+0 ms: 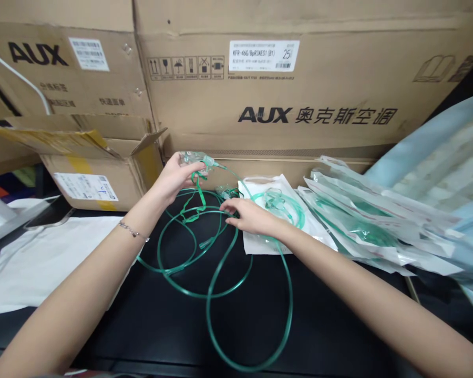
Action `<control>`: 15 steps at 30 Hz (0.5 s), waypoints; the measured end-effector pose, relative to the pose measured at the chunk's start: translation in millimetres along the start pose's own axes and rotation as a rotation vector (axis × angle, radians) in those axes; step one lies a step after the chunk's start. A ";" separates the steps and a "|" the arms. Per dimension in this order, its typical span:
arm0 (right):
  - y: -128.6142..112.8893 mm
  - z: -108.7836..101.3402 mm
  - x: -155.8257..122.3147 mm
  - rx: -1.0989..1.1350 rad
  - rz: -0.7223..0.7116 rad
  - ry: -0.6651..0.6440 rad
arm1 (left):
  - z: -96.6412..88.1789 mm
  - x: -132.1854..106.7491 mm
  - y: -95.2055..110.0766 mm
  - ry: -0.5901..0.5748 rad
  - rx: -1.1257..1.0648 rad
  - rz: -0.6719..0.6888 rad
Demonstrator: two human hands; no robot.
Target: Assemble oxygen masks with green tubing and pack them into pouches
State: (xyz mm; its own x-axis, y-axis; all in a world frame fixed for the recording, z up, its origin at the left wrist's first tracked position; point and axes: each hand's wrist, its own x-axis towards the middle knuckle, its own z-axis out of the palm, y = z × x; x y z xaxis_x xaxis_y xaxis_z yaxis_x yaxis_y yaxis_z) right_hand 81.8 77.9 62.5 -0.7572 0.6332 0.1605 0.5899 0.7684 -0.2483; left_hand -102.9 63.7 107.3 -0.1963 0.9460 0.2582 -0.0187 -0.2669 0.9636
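Note:
My left hand (179,176) is closed on a clear oxygen mask (197,156), held above the table near the small carton. A green elastic strap (199,199) dangles from the mask, and thin green tubing runs from its connector to the right. My right hand (248,215) is over the green oxygen tubing (211,294), thumb and fingers curved but apart; whether they touch the tube I cannot tell. Loose loops of this tubing spread across the black table. Behind my right fingertips sits another clear piece with green parts, partly hidden.
Another mask with coiled tubing (274,199) lies on a white pouch (256,241) at right. Several bagged sets (362,226) are piled beyond it. An open carton (102,178) stands at left, near a phone (49,218) and white sheet (59,257). Large AUX boxes (311,136) wall the back.

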 end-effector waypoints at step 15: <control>5.5 25.3 44.4 -0.450 -0.103 -0.055 | -6.2 5.9 -8.0 0.020 0.044 -0.029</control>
State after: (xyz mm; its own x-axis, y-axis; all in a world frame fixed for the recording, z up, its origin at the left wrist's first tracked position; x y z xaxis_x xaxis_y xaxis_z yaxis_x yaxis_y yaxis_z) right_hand 44.3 107.9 44.1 -0.8247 0.5552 0.1082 0.5649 0.7987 0.2071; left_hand -110.0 70.2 100.7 -0.2154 0.9493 0.2290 0.0183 -0.2305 0.9729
